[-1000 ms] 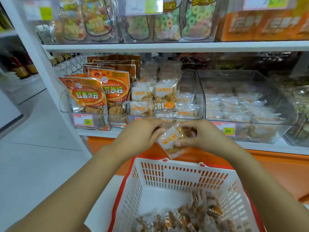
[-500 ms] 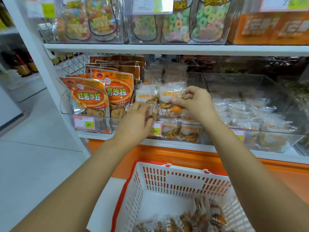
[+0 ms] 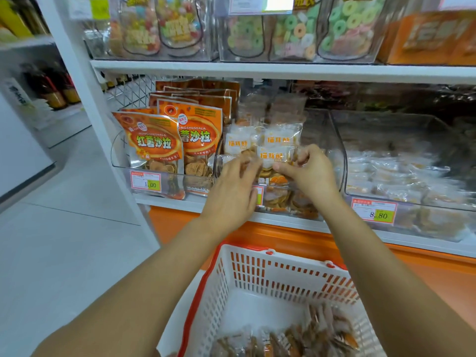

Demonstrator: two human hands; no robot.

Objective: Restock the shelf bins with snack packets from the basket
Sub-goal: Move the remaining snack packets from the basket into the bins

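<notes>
A clear snack packet [image 3: 273, 161] with a white label and orange lettering stands at the front of the middle clear shelf bin [image 3: 332, 140]. My right hand [image 3: 309, 173] pinches its right side. My left hand [image 3: 234, 191] touches its left edge with blurred fingers; whether it grips I cannot tell. More packets of the same kind [image 3: 239, 143] stand upright behind it. Below, the white basket with a red rim [image 3: 260, 276] holds several similar packets [image 3: 304, 336] at its near end.
Orange snack bags [image 3: 154, 145] fill the bin to the left. A clear bin of pale wrapped packets [image 3: 401, 173] sits to the right. Candy bags [image 3: 296, 29] stand on the shelf above. Price tags [image 3: 373, 212] line the shelf edge. Tiled floor lies left.
Both hands carried the packet from above the basket up into the middle bin. In the last half second they lowered it toward the bin's front, and the left hand closed in on it.
</notes>
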